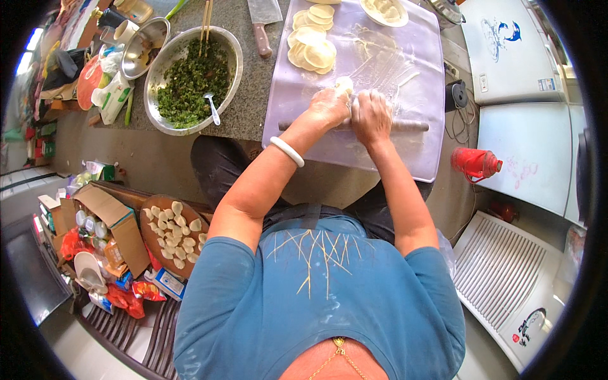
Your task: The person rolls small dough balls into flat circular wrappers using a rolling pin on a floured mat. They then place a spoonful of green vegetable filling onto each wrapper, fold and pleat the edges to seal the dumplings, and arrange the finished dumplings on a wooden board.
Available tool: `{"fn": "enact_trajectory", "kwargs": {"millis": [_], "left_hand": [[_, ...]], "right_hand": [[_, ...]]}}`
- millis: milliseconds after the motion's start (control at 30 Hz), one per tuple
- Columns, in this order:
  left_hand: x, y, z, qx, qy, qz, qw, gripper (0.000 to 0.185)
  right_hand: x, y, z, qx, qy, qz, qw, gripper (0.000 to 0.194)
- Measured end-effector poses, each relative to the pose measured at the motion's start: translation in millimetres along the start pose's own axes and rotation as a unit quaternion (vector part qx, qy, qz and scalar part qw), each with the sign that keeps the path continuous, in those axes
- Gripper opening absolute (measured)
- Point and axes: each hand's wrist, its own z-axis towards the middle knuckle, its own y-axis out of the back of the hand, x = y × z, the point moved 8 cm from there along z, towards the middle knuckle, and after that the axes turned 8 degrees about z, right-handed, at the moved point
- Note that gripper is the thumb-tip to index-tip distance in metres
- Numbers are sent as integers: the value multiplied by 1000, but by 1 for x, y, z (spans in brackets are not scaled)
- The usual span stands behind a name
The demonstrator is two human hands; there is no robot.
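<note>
On the flour-dusted lilac mat (pixel 408 52), my left hand (pixel 329 108) has its fingers on a small piece of pale dough (pixel 344 84). Close beside it, my right hand (pixel 372 114) lies over a dark wooden rolling pin (pixel 409 126), its palm on the pin and its fingers curled forward. The pin runs crosswise under both hands, which hide its middle. Beyond them lie overlapping stacks of round dough wrappers (pixel 311 50). A bowl of flour (pixel 384 12) stands at the mat's far side.
Left of the mat are a steel basin of chopped green filling (pixel 190 80) with chopsticks and a spoon, and a cleaver (pixel 262 38). A round board of dumplings (pixel 173 232) is at my left side. A red thermos (pixel 475 162) stands right, by a white refrigerator (pixel 517 61).
</note>
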Motion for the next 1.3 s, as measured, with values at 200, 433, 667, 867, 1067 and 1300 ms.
{"fn": "enact_trajectory", "kwargs": {"millis": [200, 433, 667, 867, 1067, 1300], "left_hand": [[30, -12, 0, 62, 35, -62, 996, 25], [6, -7, 6, -10, 26, -6, 1000, 21], [49, -24, 5, 47, 56, -127, 989, 25], [11, -11, 3, 30, 5, 17, 999, 26], [53, -20, 14, -33, 57, -120, 991, 24], [31, -5, -7, 32, -7, -8, 999, 24]], "right_hand": [[15, 11, -59, 24, 47, -11, 999, 23], [2, -5, 17, -9, -4, -4, 1000, 26], [17, 8, -60, 40, 33, 4, 999, 23], [7, -2, 18, -11, -2, 6, 1000, 24], [13, -2, -34, 1, 16, -7, 1000, 23], [11, -3, -17, 4, 6, -19, 1000, 25]]}}
